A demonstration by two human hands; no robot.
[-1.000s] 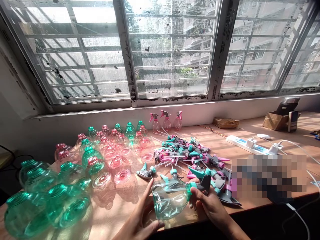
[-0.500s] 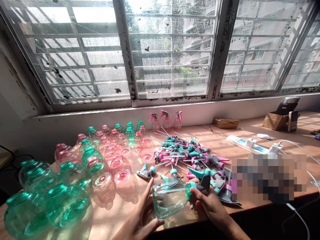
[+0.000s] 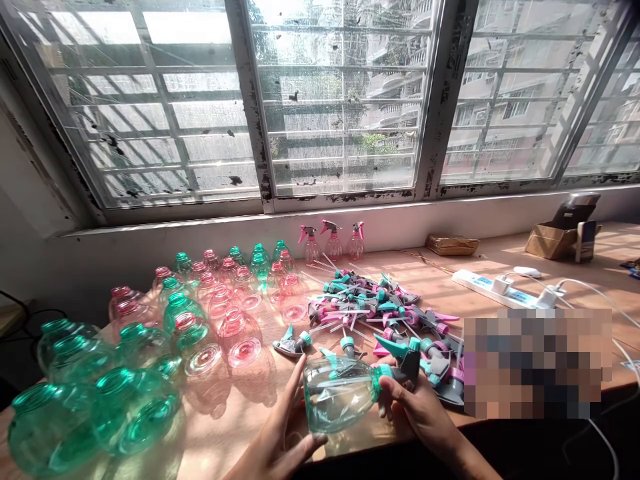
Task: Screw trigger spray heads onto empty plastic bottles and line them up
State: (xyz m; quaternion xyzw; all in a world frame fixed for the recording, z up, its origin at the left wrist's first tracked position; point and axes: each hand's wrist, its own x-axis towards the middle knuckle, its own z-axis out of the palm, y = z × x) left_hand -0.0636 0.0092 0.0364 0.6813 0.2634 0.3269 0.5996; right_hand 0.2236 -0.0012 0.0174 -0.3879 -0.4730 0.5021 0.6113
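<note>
A clear green spray bottle (image 3: 335, 403) lies sideways in the air above the table's front edge. My left hand (image 3: 280, 430) cups its base, thumb below and fingers up along the far side. At the neck, my right hand (image 3: 420, 407) has thumb and fingers closed round the teal collar. The grey and teal spray head (image 3: 410, 361) sits at the bottle's mouth, and its tube shows inside. Just behind the bottle lies a loose spray head (image 3: 295, 343) with a teal trigger. A pile of grey, teal and pink spray heads (image 3: 370, 307) spreads beyond my hands.
Open green bottles (image 3: 137, 410) and pink bottles (image 3: 240, 333) stand in rows on the left. Pink bottles with spray heads (image 3: 333, 243) stand by the wall. A power strip (image 3: 487, 288), a woven tray (image 3: 453, 245) and a cardboard box (image 3: 553, 240) are right. A blurred patch hides the right front.
The bottle has turned slightly about its length and shifted a little to the left at its base. Both hands keep nearly the same places.
</note>
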